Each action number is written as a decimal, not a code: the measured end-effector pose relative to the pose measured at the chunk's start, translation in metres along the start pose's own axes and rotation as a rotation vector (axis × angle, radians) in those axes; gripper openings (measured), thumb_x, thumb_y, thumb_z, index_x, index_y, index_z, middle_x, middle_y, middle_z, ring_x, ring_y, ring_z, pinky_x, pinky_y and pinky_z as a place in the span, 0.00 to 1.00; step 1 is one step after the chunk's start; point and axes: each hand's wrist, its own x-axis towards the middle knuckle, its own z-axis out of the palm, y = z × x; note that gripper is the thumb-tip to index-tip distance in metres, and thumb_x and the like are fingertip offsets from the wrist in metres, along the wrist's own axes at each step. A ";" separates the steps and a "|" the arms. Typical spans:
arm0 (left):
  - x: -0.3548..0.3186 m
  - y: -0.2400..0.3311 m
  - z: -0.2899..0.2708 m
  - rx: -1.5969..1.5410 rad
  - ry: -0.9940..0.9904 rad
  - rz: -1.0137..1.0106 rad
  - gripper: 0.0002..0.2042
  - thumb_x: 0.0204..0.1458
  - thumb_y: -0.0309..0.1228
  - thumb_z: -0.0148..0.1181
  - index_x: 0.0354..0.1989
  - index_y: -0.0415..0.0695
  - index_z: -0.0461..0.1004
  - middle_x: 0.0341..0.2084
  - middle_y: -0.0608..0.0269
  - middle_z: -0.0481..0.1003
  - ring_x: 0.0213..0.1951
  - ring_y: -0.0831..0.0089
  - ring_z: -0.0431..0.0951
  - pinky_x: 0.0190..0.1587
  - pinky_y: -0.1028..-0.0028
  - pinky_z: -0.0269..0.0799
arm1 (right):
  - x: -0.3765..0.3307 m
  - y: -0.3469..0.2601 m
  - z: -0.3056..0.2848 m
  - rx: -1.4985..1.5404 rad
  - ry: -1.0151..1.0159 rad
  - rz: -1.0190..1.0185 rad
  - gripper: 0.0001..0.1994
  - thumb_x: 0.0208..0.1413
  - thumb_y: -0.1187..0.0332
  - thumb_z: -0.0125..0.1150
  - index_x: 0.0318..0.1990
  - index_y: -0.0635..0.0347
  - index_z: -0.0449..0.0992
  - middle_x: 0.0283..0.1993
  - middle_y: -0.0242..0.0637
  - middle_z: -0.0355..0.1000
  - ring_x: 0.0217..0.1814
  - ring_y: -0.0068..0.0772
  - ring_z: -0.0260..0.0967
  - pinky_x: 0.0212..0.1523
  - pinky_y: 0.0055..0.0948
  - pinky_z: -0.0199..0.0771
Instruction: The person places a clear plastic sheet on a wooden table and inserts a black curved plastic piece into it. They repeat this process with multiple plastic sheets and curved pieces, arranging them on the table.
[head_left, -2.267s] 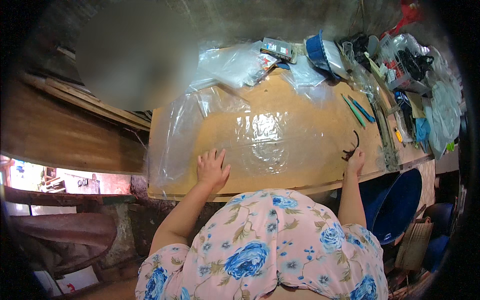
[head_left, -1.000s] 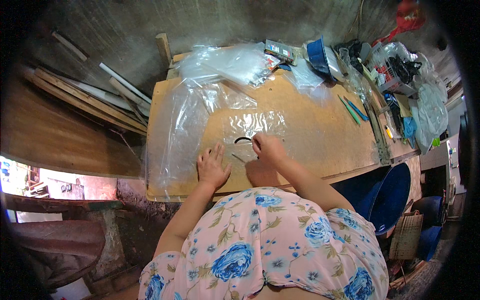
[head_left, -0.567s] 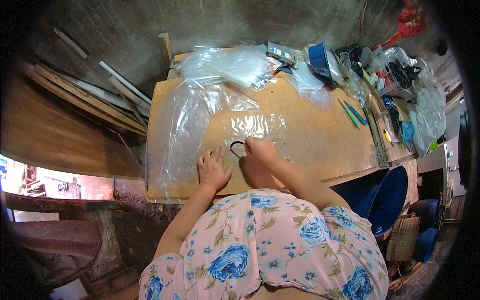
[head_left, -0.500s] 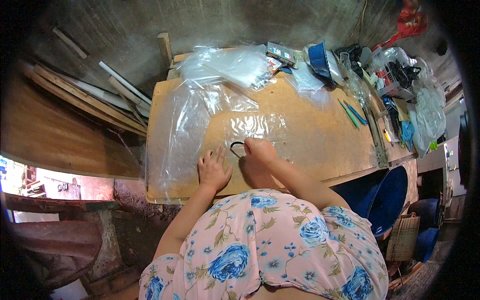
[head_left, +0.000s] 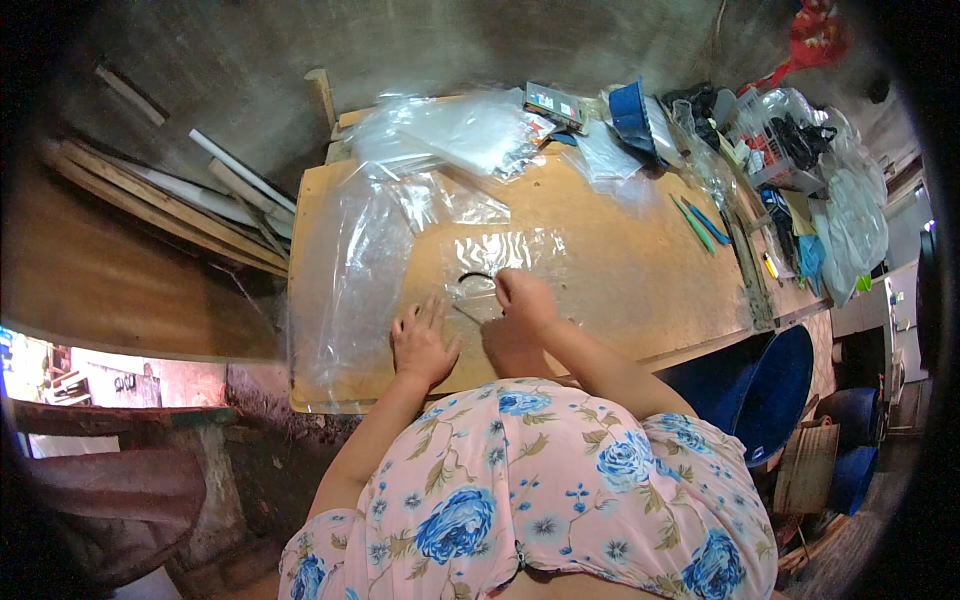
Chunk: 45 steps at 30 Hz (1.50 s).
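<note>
My left hand [head_left: 424,342] lies flat on the wooden tabletop [head_left: 640,270], fingers stretched forward, beside a large clear plastic sheet [head_left: 360,260]. Close to its right, my right hand [head_left: 526,300] is closed in a pinch on a thin black curved strip [head_left: 474,276]. The strip's free end arcs out to the left; whether it is a cord or a stiff piece cannot be made out. Beneath and just beyond the strip lies a small clear plastic bag [head_left: 505,246], shiny with reflections. A shadow falls under my right hand, which seems slightly raised.
Clear plastic bags [head_left: 450,130] are piled at the back, next to a box [head_left: 555,104] and a blue container [head_left: 635,120]. Green pliers [head_left: 693,228] and a blue tool [head_left: 708,220] lie at the right. A crowded basket [head_left: 795,150] stands beyond; a blue barrel [head_left: 780,395] is below the table.
My right hand has shifted slightly right, drawing back along the black strip, so more of the strip shows. My left hand stays in place. The whole view has tilted a little.
</note>
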 end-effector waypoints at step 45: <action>0.061 0.141 -0.076 -0.037 0.278 0.232 0.10 0.45 0.38 0.60 0.27 0.48 0.67 0.22 0.60 0.71 0.24 0.62 0.73 0.26 0.65 0.69 | 0.001 0.087 -0.141 0.018 -0.045 -0.394 0.19 0.43 0.67 0.61 0.46 0.58 0.70 0.41 0.46 0.71 0.46 0.46 0.67 0.52 0.45 0.63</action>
